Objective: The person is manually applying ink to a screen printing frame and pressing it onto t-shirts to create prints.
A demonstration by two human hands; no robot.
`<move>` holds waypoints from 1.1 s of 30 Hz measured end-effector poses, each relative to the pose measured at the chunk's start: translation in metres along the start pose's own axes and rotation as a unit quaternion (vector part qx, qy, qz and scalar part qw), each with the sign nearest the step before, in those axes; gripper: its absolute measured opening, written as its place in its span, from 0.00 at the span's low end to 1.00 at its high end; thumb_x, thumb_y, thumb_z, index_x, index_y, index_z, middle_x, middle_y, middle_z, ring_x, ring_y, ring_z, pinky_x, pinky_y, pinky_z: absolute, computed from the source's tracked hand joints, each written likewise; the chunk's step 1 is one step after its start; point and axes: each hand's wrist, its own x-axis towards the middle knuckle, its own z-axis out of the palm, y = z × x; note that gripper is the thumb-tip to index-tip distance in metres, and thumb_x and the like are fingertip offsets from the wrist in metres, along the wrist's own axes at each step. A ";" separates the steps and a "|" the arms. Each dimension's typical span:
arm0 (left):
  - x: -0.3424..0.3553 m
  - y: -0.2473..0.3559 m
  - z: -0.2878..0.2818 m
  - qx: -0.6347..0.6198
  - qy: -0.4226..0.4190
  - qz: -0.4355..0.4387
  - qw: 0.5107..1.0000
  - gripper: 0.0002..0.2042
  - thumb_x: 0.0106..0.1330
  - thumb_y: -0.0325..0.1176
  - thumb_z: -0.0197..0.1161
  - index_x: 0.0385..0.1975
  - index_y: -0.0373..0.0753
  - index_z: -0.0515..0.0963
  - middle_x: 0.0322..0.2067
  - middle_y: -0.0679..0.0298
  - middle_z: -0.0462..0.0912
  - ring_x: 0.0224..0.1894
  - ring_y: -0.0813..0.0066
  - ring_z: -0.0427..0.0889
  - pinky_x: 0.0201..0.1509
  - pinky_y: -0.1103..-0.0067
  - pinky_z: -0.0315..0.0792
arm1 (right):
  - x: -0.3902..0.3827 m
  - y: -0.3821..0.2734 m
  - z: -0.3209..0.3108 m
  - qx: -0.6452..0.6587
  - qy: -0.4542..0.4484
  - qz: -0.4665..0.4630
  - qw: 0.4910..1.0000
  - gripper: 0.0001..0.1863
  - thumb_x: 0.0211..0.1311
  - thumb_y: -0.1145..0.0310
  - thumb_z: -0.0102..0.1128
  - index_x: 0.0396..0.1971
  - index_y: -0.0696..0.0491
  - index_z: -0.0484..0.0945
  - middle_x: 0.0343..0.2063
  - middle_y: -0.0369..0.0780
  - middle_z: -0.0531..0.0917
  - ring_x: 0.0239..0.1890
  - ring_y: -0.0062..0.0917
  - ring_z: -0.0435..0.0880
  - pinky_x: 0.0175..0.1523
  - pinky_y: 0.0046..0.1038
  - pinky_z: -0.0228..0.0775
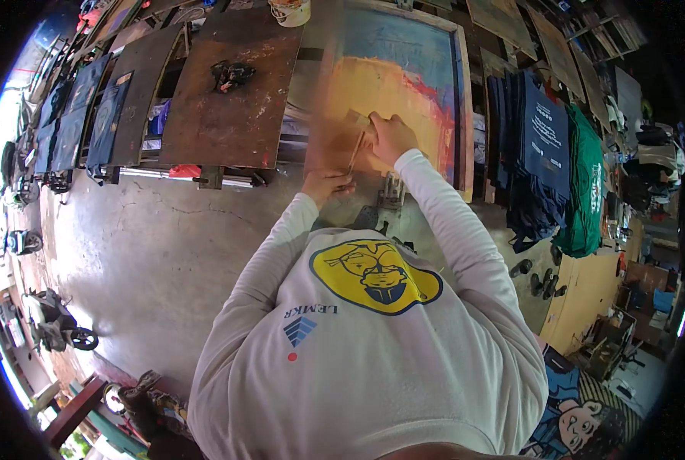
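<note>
A printing screen in a wooden frame (463, 100) lies ahead of me, its blue mesh smeared with orange and red ink. Both my hands grip a long wooden squeegee (357, 132) that stands on the mesh. My right hand (392, 136) holds its far end over the orange ink. My left hand (325, 184) holds the near end by the frame's front edge. Both arms are in long white sleeves.
Dark brown print boards (231, 92) run in a row to the left, one with a black rag (231, 74). A white bucket (290, 11) stands behind. Dark blue and green shirts (557, 169) hang at the right. Motorbikes (51, 322) are parked on the concrete floor at the left.
</note>
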 end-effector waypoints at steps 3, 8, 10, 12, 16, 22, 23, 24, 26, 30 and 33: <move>0.001 -0.001 -0.001 0.005 -0.001 -0.010 1.000 0.11 0.66 0.28 0.65 0.43 0.27 0.79 0.37 0.54 0.85 0.36 0.67 0.87 0.39 0.81 0.82 | -0.013 -0.005 -0.003 0.001 -0.040 -0.019 0.999 0.18 0.55 0.68 0.57 0.47 0.49 0.72 0.34 0.50 0.82 0.37 0.48 0.82 0.41 0.47 0.77; 0.001 -0.005 -0.001 0.000 0.013 -0.002 1.000 0.11 0.66 0.29 0.66 0.42 0.28 0.80 0.36 0.57 0.86 0.36 0.70 0.87 0.39 0.83 0.81 | -0.005 -0.015 0.019 -0.029 -0.010 -0.033 0.999 0.19 0.54 0.70 0.57 0.49 0.51 0.71 0.37 0.47 0.83 0.42 0.46 0.80 0.45 0.45 0.75; 0.001 -0.006 -0.001 0.005 0.014 -0.006 1.000 0.11 0.65 0.29 0.67 0.42 0.29 0.80 0.36 0.58 0.85 0.36 0.70 0.87 0.39 0.83 0.81 | 0.004 -0.012 0.019 -0.078 -0.022 0.001 0.997 0.20 0.55 0.71 0.58 0.50 0.51 0.71 0.37 0.46 0.84 0.46 0.45 0.79 0.48 0.41 0.76; 0.002 -0.006 -0.002 0.006 0.009 -0.007 1.000 0.11 0.65 0.29 0.67 0.42 0.29 0.81 0.36 0.59 0.85 0.36 0.71 0.86 0.38 0.84 0.80 | 0.005 -0.008 0.012 -0.049 -0.017 -0.002 0.999 0.20 0.55 0.71 0.58 0.50 0.50 0.71 0.38 0.46 0.83 0.47 0.44 0.79 0.48 0.41 0.76; 0.005 -0.009 -0.003 0.016 -0.008 0.005 1.000 0.11 0.65 0.29 0.67 0.42 0.28 0.80 0.36 0.58 0.85 0.37 0.69 0.87 0.39 0.82 0.81 | -0.014 -0.005 0.001 -0.005 0.024 -0.057 0.998 0.20 0.56 0.70 0.58 0.51 0.50 0.71 0.42 0.46 0.80 0.48 0.45 0.78 0.50 0.42 0.76; 0.006 -0.008 -0.001 -0.002 0.021 0.008 1.000 0.11 0.64 0.27 0.68 0.41 0.27 0.80 0.36 0.56 0.86 0.35 0.68 0.87 0.38 0.81 0.82 | -0.007 -0.006 0.022 -0.048 0.008 -0.004 0.999 0.19 0.57 0.71 0.57 0.50 0.51 0.71 0.44 0.48 0.78 0.49 0.47 0.78 0.53 0.43 0.74; 0.005 -0.008 0.000 -0.009 0.024 0.003 1.000 0.10 0.64 0.26 0.68 0.40 0.26 0.80 0.36 0.56 0.86 0.34 0.68 0.87 0.38 0.81 0.82 | 0.000 -0.002 0.021 -0.040 0.023 -0.019 0.999 0.19 0.57 0.71 0.57 0.50 0.51 0.71 0.44 0.48 0.78 0.49 0.47 0.78 0.53 0.43 0.74; 0.004 -0.008 0.001 -0.004 0.032 0.001 0.999 0.10 0.64 0.26 0.68 0.40 0.26 0.80 0.36 0.56 0.86 0.34 0.68 0.87 0.38 0.81 0.82 | 0.008 0.005 0.018 -0.033 0.007 -0.018 0.999 0.20 0.56 0.71 0.58 0.50 0.52 0.71 0.43 0.48 0.78 0.48 0.48 0.78 0.52 0.44 0.74; 0.002 -0.008 0.004 0.002 0.033 0.009 0.999 0.09 0.63 0.25 0.68 0.40 0.27 0.80 0.34 0.57 0.86 0.33 0.70 0.87 0.35 0.82 0.81 | 0.010 0.013 0.011 0.016 0.013 -0.008 1.000 0.21 0.54 0.71 0.60 0.50 0.53 0.70 0.42 0.50 0.78 0.47 0.48 0.78 0.51 0.44 0.74; -0.001 -0.016 0.014 0.057 0.056 0.059 0.995 0.10 0.62 0.24 0.68 0.39 0.25 0.79 0.31 0.56 0.85 0.31 0.72 0.86 0.33 0.82 0.81 | -0.007 0.015 0.007 0.035 -0.014 -0.024 0.999 0.21 0.54 0.71 0.60 0.50 0.53 0.70 0.41 0.50 0.79 0.47 0.49 0.78 0.51 0.44 0.74; -0.002 -0.021 0.020 0.154 0.107 0.136 0.973 0.12 0.58 0.25 0.71 0.37 0.25 0.78 0.30 0.55 0.85 0.27 0.73 0.85 0.30 0.81 0.80 | -0.012 0.007 0.015 0.068 -0.069 -0.032 0.995 0.19 0.55 0.71 0.59 0.48 0.52 0.72 0.43 0.49 0.79 0.48 0.48 0.78 0.52 0.44 0.74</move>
